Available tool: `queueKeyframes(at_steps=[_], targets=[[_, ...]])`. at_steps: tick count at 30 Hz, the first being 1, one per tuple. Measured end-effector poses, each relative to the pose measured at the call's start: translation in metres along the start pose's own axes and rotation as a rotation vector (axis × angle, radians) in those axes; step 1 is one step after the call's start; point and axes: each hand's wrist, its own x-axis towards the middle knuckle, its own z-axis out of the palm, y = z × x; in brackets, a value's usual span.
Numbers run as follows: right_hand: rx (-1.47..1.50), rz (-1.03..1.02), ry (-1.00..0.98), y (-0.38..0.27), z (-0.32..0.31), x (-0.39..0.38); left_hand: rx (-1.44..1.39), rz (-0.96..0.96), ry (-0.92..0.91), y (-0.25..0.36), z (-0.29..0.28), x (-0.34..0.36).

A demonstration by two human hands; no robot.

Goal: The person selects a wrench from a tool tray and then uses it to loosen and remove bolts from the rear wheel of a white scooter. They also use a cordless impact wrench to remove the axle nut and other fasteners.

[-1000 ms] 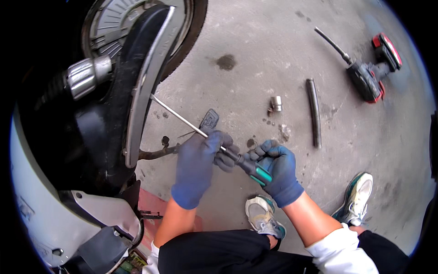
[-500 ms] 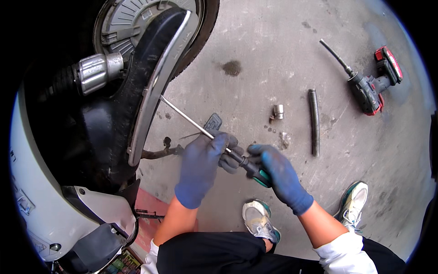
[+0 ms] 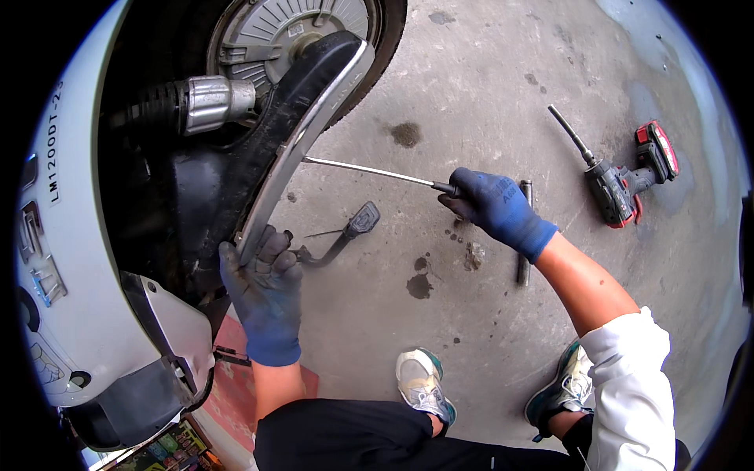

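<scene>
My right hand [image 3: 496, 210], in a blue glove, is closed around a screwdriver's handle. The long shaft [image 3: 369, 172] reaches left, its tip against the silver-edged side [image 3: 322, 106] of a curved black part [image 3: 306, 74] in front of the wheel [image 3: 263, 35]. My left hand [image 3: 263, 302], gloved too, has its fingers curled at the lower end of that silver edge. A pedal [image 3: 361, 220] on a bent lever sticks out just right of my left hand.
A white vehicle body panel [image 3: 94, 314] fills the left side. On the concrete floor lie a red-and-black cordless impact driver [image 3: 613, 192] at right and a metal tube [image 3: 525, 271], partly hidden by my right hand. My shoes [image 3: 420, 381] stand below.
My left hand has left the screwdriver shaft and moved left onto the curved part. My right hand, holding the handle, has swung up and right, so the shaft lies flatter.
</scene>
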Motion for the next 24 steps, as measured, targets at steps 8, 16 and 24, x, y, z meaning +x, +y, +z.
queueKeyframes(at_steps=[8, 16, 24], targets=[[0.540, 0.335, -0.206, -0.048, 0.036, -0.047, 0.465, 0.100, 0.324, -0.019, 0.016, -0.006], [1.018, 0.559, 0.340, -0.010, -0.001, -0.027, 0.370, 0.036, 0.327, -0.011, 0.019, 0.004], [1.198, 0.186, 0.412, -0.102, -0.040, 0.119, 0.357, -0.010, 0.411, -0.020, 0.022, -0.011]])
